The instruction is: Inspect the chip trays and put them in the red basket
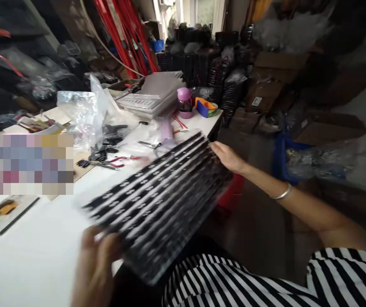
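A black ribbed plastic tray (160, 196) with rows of slots is held up, tilted, over the front right edge of the white table (42, 247). My left hand (101, 256) grips its near left end, the thumb and fingers closed on the rim and blurred by motion. At the far right end my right hand (227, 157) is closed on the tray's edge, its fingertips partly hidden behind it. Small light marks run along the tray's rows, too blurred to make out.
Red-handled pliers (119, 162), tweezers (149, 144) and clear plastic bags (83, 113) lie on the table. Farther back are a stack of clear trays (154, 94), a pink bottle (185, 103) and tape rolls (206, 106). A blue crate (278, 160) and cardboard boxes (266, 89) stand at right.
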Motion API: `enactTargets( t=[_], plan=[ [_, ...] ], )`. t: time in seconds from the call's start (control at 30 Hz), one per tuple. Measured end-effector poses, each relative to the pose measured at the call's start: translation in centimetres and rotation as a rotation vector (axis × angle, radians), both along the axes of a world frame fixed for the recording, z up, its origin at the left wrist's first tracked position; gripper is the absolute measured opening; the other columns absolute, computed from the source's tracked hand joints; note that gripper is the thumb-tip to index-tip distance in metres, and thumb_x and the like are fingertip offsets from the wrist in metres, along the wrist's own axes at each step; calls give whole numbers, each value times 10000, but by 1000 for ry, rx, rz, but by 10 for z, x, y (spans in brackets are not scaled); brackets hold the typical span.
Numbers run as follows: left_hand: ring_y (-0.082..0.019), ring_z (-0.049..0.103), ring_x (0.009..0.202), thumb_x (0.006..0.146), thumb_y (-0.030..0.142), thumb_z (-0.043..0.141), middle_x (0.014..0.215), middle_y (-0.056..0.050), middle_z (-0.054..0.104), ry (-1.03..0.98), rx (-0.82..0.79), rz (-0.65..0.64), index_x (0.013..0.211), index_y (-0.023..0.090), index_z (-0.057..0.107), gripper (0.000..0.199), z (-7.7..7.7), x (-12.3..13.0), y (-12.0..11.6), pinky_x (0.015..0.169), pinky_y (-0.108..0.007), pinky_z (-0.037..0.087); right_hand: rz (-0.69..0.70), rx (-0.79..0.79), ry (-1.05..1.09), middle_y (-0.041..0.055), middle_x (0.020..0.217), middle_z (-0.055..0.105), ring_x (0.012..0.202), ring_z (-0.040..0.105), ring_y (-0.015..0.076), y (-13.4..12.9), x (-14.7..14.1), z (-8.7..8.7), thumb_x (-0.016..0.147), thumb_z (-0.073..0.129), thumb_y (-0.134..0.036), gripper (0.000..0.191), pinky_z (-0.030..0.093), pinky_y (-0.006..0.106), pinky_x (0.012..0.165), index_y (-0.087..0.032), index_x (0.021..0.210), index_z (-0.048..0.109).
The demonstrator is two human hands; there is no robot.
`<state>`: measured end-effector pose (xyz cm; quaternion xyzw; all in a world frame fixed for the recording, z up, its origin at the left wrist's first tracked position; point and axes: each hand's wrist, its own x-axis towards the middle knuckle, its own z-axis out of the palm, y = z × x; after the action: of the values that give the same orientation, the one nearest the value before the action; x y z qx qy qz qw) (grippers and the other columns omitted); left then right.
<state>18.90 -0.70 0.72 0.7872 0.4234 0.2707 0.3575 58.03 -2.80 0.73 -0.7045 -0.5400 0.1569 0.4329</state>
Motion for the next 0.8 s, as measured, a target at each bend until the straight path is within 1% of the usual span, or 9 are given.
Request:
enactTargets(
  t=[0.07, 0.1, 0.17, 0.23, 0.3, 0.4, 0.5, 0.67, 0.8],
  plan=[
    [-173, 589, 526, 855, 545, 459, 725, 23, 610, -216, -397, 47, 1161, 273, 366, 419, -14, 58, -7, 466, -313, 512, -165, -84, -34, 45, 869, 596, 873, 540, 198, -30, 51, -28, 937, 233, -562, 494, 409, 318, 812, -179, 849, 533],
    [-155, 575, 524, 815, 571, 508, 741, 31, 597, -287, -559, 24, 1136, 275, 365, 460, -26, 88, -14, 480, -299, 511, -233, -140, -50, 54, 866, 603, 891, 544, 208, -46, 73, -44, 946, 229, -539, 492, 404, 331, 833, -176, 842, 544],
    [-163, 600, 615, 731, 609, 586, 794, 29, 590, -346, -891, 7, 1077, 289, 382, 513, -60, 141, -30, 483, -263, 493, -338, -275, -75, 63, 840, 611, 867, 561, 206, -75, 109, -78, 963, 244, -489, 478, 420, 357, 829, -163, 833, 569],
    [-160, 599, 600, 712, 648, 574, 791, 20, 584, -305, -1031, 21, 1050, 266, 389, 543, -102, 178, -46, 483, -267, 487, -396, -422, -93, 48, 863, 615, 819, 583, 177, -96, 130, -114, 953, 365, -451, 380, 458, 373, 796, -150, 890, 589],
    [-150, 591, 564, 696, 679, 573, 785, 15, 579, -259, -1151, 79, 1053, 253, 376, 589, -145, 198, -59, 491, -285, 493, -397, -558, -108, 44, 932, 621, 819, 598, 163, -106, 141, -149, 926, 471, -417, 300, 489, 374, 773, -148, 973, 596],
    [-146, 572, 503, 731, 667, 559, 752, 11, 561, -190, -1314, 203, 1119, 233, 344, 620, -197, 208, -72, 494, -326, 504, -340, -716, -136, 55, 1021, 616, 872, 607, 174, -94, 148, -194, 906, 531, -375, 269, 509, 373, 771, -156, 1050, 591],
    [-134, 549, 470, 848, 581, 468, 733, 17, 538, -161, -1403, 326, 1187, 199, 325, 530, -233, 221, -74, 506, -345, 513, -280, -804, -173, 67, 1083, 602, 921, 603, 190, -59, 158, -224, 900, 546, -361, 288, 512, 389, 789, -160, 1104, 576],
    [-113, 568, 633, 918, 448, 438, 871, -26, 584, -153, -1411, 435, 1120, 153, 505, 364, -272, 257, -59, 590, -296, 518, -274, -839, -216, 88, 1186, 560, 1015, 573, 222, -3, 175, -250, 896, 550, -355, 335, 489, 443, 850, -163, 1171, 546],
    [-167, 599, 827, 884, 394, 527, 1033, -68, 597, -107, -1417, 432, 1101, 151, 553, 326, -292, 262, -46, 697, -353, 526, -289, -840, -153, 90, 1201, 552, 1025, 569, 224, 11, 185, -265, 897, 550, -350, 338, 487, 446, 855, -166, 1180, 541]
  ],
)
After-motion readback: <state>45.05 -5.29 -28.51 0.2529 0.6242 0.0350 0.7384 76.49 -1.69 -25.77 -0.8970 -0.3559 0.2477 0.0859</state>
